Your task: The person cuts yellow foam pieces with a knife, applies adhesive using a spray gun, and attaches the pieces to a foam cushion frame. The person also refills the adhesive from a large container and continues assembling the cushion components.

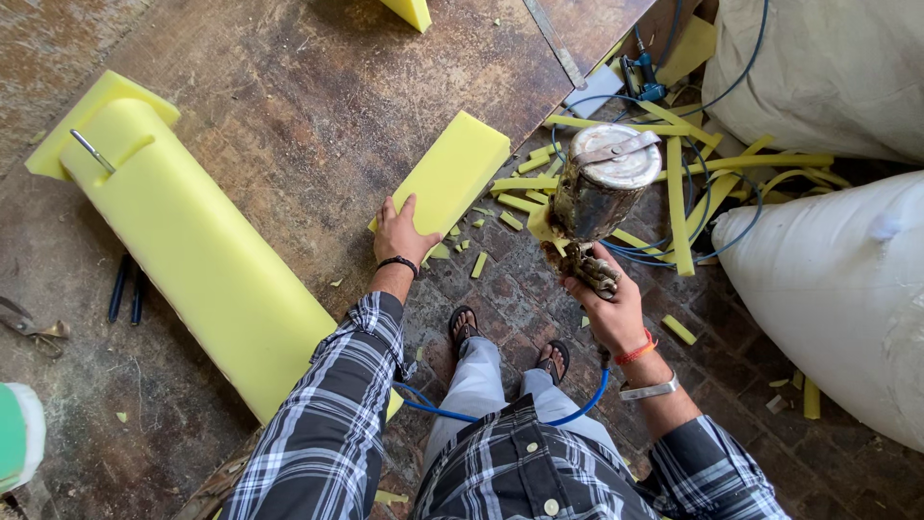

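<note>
Left hand (399,234) lies flat, fingers spread, on the foam block (452,173) overhanging the table's edge; right hand (608,303) fingers clamp the spray gun (599,197).

1. Bright yellow is seen on the foam block (450,171), the long rolled foam (197,252) and the scrap strips (679,197) scattered on the floor.
2. A black, white and grey plaid is worn on the shirt sleeves (322,433).
3. The spray gun cup (602,183) is done in dull, grimy silver metal.
4. A blue hose (577,409) is spotted, plus an orange-red thread on the right wrist (635,351).
5. The desk (289,96) is stained dark brown; the big sacks (837,289) are off-white.
</note>
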Tool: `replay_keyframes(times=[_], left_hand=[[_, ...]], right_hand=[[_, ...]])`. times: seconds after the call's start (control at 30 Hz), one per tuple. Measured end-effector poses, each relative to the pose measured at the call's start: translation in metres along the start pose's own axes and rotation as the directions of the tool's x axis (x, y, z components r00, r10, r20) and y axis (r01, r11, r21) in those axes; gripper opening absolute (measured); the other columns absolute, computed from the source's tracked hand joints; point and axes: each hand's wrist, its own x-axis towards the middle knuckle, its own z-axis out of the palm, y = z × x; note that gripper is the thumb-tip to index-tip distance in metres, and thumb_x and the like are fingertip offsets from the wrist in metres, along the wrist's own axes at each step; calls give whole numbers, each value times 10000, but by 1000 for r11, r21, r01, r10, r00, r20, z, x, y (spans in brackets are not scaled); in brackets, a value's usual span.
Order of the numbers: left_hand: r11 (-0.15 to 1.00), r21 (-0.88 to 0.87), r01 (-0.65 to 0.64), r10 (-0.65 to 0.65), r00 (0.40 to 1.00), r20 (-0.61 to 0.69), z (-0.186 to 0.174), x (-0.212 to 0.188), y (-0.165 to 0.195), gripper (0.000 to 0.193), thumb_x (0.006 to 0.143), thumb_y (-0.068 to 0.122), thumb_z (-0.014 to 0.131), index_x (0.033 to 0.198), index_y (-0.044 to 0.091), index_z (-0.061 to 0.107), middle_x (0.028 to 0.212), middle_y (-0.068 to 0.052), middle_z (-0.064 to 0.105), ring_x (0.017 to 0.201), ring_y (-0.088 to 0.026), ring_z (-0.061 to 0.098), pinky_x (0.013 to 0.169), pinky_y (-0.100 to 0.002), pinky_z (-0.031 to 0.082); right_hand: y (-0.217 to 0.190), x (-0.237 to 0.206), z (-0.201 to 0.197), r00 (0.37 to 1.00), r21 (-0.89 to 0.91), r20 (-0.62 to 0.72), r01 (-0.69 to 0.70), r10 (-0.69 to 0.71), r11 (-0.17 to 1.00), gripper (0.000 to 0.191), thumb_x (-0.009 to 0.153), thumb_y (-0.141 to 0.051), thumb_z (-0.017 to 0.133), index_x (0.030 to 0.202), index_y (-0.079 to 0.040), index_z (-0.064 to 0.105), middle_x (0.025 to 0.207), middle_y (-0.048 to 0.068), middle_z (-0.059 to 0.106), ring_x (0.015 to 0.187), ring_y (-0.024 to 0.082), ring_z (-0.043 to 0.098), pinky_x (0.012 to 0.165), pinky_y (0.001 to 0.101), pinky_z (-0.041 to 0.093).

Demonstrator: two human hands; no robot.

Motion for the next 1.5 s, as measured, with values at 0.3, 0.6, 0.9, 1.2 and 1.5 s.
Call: replay_keyframes(times=[0.3, 0.6, 0.9, 1.2, 1.5], left_hand=[[996, 84, -34, 32, 999, 27, -2, 2, -3, 1046, 712, 536, 879, 1581, 272, 359, 1652, -190, 222, 1514, -375, 253, 1192, -435, 344], [976, 181, -122, 114, 992, 54, -10, 3, 18, 717, 944, 309, 687, 1581, 247, 363, 1720, -151, 167, 1501, -342, 335, 1159, -444, 416], [959, 200, -203, 169, 970, 173, -12, 22, 20, 725, 903, 239, 743, 1519, 449, 423, 1672, 4, 267, 1492, -303, 336, 1133, -395, 439], [981, 135, -140, 113, 976, 187, -11, 19, 19, 737, 892, 235, 752, 1507, 479, 428, 1678, 51, 261, 1498, -247, 333, 1166, -384, 406], [983, 118, -142, 116, 972, 205, -11, 23, 15, 740, 893, 239, 758, 1510, 474, 422, 1674, 43, 255, 1504, -236, 315, 1192, -388, 363]], right_hand=[[12, 3, 1, 1000, 22, 16, -5, 4, 1000, 727, 927, 7, 698, 1576, 16, 371, 1189, 103, 707, 1037, 155, 693, 927, 309, 573], [7, 13, 8, 999, 111, 10, -52, 51, 992, 706, 934, -49, 711, 1562, 6, 391, 1158, 99, 713, 969, 164, 722, 868, 310, 603], [-2, 14, 12, 997, 76, 38, -74, 71, 994, 594, 909, -53, 753, 1462, 3, 542, 1056, 72, 729, 852, 128, 698, 745, 288, 608], [6, 14, 8, 1000, 84, -28, 10, -7, 996, 571, 913, -50, 746, 1437, 9, 529, 1092, 79, 722, 876, 133, 718, 747, 292, 631], [8, 10, -2, 996, 82, -4, 90, -90, 993, 416, 968, -39, 739, 1344, 44, 580, 1056, 80, 726, 881, 139, 707, 770, 284, 601]])
